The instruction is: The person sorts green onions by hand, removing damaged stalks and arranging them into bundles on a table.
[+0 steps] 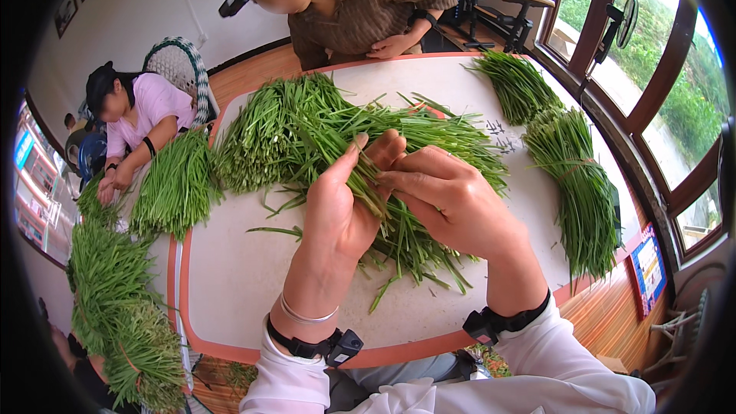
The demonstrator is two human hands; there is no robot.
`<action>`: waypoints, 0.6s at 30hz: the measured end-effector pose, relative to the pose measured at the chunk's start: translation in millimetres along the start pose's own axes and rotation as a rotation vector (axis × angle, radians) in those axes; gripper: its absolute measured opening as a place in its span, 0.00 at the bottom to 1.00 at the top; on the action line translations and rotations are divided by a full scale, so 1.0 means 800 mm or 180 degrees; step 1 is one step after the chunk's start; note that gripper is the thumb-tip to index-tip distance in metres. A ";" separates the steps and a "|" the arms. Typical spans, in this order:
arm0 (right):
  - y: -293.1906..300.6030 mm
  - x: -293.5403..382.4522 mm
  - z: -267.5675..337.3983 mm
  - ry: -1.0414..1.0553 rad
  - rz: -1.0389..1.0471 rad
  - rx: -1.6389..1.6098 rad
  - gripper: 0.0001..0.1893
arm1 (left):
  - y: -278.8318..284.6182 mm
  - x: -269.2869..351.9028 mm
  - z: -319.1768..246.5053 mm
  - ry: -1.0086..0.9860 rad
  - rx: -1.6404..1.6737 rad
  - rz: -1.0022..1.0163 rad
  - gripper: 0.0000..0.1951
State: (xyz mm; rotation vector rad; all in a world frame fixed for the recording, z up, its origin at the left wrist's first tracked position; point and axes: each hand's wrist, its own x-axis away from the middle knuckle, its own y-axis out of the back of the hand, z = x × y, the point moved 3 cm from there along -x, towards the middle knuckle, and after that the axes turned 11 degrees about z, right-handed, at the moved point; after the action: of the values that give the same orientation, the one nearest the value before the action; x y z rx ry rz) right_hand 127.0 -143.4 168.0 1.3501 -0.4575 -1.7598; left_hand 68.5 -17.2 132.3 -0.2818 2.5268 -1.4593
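Before me, my left hand [339, 201] is closed around a small bunch of green garlic chives [366, 184], its thumb and fingers wrapped about the stalks. My right hand [454, 195] meets it from the right, with thumb and fingertips pinched at the stalk side of the bunch. What those fingertips hold is partly hidden. Loose chives [411, 238] spread over the white table [241, 293] beneath and beyond both hands. A large heap of chives [270, 132] lies just past my left hand.
Tied chive bundles [581, 184] lie along the table's right side, with another bundle [514, 86] behind. More bundles [115, 276] cover a second table at left. A person [368, 6] stands across the table; another person [144, 103] sits at left handling chives. A fan [621, 26] stands by the windows.
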 end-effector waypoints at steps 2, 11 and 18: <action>-0.001 0.001 -0.004 -0.0137 0.0006 0.0176 0.15 | -0.003 -0.002 0.001 -0.0039 0.0017 0.0023 0.14; 0.014 0.002 0.007 -0.0214 -0.0229 0.0229 0.08 | 0.011 -0.001 -0.008 -0.0400 0.0230 0.0202 0.12; 0.006 -0.002 0.001 -0.0190 0.0043 -0.0100 0.08 | -0.006 0.004 -0.011 -0.0404 0.0424 -0.0128 0.08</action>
State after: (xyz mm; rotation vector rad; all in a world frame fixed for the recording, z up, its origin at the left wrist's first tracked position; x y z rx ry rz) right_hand 128.1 -144.9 172.6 1.2728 -0.4686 -1.7928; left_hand 63.5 -13.2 140.8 -0.3921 2.3258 -1.5641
